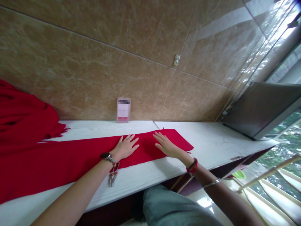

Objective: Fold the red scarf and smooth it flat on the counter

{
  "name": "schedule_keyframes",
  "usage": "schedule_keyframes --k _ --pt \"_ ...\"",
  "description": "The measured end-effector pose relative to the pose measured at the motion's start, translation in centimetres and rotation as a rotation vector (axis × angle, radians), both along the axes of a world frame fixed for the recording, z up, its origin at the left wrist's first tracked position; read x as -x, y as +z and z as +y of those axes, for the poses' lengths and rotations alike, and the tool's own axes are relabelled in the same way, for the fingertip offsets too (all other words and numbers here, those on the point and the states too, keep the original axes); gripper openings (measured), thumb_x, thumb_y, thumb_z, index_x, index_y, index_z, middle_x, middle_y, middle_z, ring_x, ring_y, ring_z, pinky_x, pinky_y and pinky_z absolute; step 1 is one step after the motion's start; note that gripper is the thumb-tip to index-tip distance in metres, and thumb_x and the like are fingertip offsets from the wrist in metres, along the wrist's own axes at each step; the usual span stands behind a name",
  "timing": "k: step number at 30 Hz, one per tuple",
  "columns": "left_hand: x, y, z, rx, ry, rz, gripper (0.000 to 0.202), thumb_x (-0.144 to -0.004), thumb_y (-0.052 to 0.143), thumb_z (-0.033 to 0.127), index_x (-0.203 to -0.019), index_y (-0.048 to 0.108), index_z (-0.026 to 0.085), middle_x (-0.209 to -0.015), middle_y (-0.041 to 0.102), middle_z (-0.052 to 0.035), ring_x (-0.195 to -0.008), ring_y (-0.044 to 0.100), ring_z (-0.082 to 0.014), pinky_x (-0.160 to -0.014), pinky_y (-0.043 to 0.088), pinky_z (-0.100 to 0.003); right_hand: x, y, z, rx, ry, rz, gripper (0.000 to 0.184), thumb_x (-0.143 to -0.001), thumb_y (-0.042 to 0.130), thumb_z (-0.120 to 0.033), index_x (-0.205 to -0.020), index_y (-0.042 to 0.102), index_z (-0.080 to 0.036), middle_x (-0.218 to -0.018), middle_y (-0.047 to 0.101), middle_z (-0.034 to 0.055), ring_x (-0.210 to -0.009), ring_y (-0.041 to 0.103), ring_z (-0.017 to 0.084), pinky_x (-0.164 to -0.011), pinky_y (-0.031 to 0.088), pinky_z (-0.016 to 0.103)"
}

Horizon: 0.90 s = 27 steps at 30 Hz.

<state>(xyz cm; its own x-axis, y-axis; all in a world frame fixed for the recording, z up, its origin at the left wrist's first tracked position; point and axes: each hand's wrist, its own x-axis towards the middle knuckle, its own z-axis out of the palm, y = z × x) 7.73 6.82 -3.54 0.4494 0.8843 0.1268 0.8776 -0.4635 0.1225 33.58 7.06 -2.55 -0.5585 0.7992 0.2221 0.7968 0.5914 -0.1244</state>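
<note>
A long red scarf (61, 160) lies flat along the white counter, its right end squared off as if folded over. My left hand (124, 147) rests palm down near the middle of the strip, fingers spread. Closer to the folded end, my right hand (166, 146) lies flat on the cloth with its fingers stretched out. Neither hand grips the fabric. To the far left, more red cloth (25, 116) is heaped in loose folds with a fringed edge, and whether it is one piece with the strip I cannot tell.
A small upright card or phone (123, 110), its face blurred, leans against the brown marbled wall (94, 69). A dark grey box-like appliance (261, 106) stands at the counter's right end. The white counter's (207, 135) front edge runs close to my legs. A white hook (176, 60) is on the wall.
</note>
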Motion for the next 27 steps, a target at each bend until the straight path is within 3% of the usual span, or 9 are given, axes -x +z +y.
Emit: schedule_keyframes --k 2,5,9,13,18,21,23,27 --pt "0.0 0.2 -0.2 0.029 0.013 0.025 0.049 -0.091 0.025 0.045 -0.135 0.034 0.026 -0.146 0.024 -0.0066 -0.134 0.019 -0.0248 -0.103 0.017 -0.052 2.8 -0.1 -2.0 0.025 0.131 -0.043 0.053 -0.092 0.03 -0.043 -0.14 0.026 -0.019 -0.146 0.023 0.011 -0.135 0.013 0.024 -0.106 0.019 0.051" --pt "0.0 0.4 -0.3 0.045 0.017 0.054 0.049 -0.091 0.024 0.045 -0.136 0.033 0.026 -0.146 0.024 -0.0064 -0.134 0.019 -0.0247 -0.103 0.018 -0.051 4.7 -0.3 -3.8 0.072 0.165 -0.069 0.051 -0.093 0.029 -0.041 -0.138 0.029 -0.019 -0.143 0.028 0.0125 -0.133 0.02 0.024 -0.105 0.021 0.051" --pt "0.1 0.6 0.6 0.064 0.004 0.06 0.049 -0.091 0.024 0.046 -0.135 0.033 0.028 -0.145 0.026 -0.006 -0.133 0.021 -0.0244 -0.103 0.02 -0.05 4.2 -0.2 -5.3 0.042 0.158 -0.018 0.051 -0.09 0.04 -0.037 -0.135 0.036 -0.014 -0.14 0.035 0.0145 -0.13 0.028 0.025 -0.105 0.026 0.048" --pt "0.0 1.6 2.5 0.085 0.037 0.086 0.049 -0.091 0.026 0.047 -0.132 0.04 0.026 -0.144 0.029 -0.0081 -0.131 0.026 -0.0239 -0.103 0.024 -0.044 3.8 0.7 -7.0 0.002 0.227 -0.011 0.04 -0.088 0.046 -0.029 -0.125 0.05 -0.015 -0.127 0.051 0.013 -0.119 0.046 0.023 -0.1 0.037 0.038" --pt "0.0 2.1 3.4 0.136 -0.012 0.126 0.057 -0.089 0.03 0.052 -0.139 0.024 0.028 -0.148 0.015 -0.0082 -0.135 0.011 -0.0265 -0.104 0.018 -0.048 5.5 1.4 -8.0 -0.045 0.259 -0.049 0.034 -0.087 0.043 -0.02 -0.118 0.056 -0.015 -0.119 0.058 0.0115 -0.11 0.053 0.021 -0.094 0.043 0.033" --pt "0.9 1.9 2.2 0.061 -0.107 0.092 0.049 -0.092 0.026 0.045 -0.138 0.026 0.029 -0.149 0.011 -0.0044 -0.136 0.007 -0.0206 -0.107 0.013 -0.042 6.6 1.0 -8.1 -0.052 0.314 -0.014 0.036 -0.086 0.047 -0.022 -0.121 0.054 -0.014 -0.125 0.054 0.0114 -0.117 0.047 0.022 -0.1 0.037 0.036" --pt "2.1 1.9 0.6 0.024 -0.095 0.066 0.049 -0.092 0.026 0.044 -0.138 0.026 0.028 -0.149 0.008 -0.0042 -0.136 0.005 -0.0199 -0.107 0.012 -0.041 7.1 0.6 -7.9 -0.041 0.315 0.021 0.037 -0.086 0.047 -0.024 -0.122 0.053 -0.016 -0.127 0.053 0.0108 -0.118 0.046 0.022 -0.101 0.036 0.038" --pt "5.1 2.0 -3.7 0.161 -0.009 0.104 0.059 -0.089 0.028 0.055 -0.14 0.02 0.028 -0.149 0.008 -0.0058 -0.136 0.006 -0.0242 -0.106 0.016 -0.045 7.6 -0.3 -7.2 -0.038 0.22 0.119 0.038 -0.088 0.045 -0.027 -0.123 0.052 -0.017 -0.128 0.051 0.0111 -0.122 0.042 0.023 -0.101 0.035 0.042"
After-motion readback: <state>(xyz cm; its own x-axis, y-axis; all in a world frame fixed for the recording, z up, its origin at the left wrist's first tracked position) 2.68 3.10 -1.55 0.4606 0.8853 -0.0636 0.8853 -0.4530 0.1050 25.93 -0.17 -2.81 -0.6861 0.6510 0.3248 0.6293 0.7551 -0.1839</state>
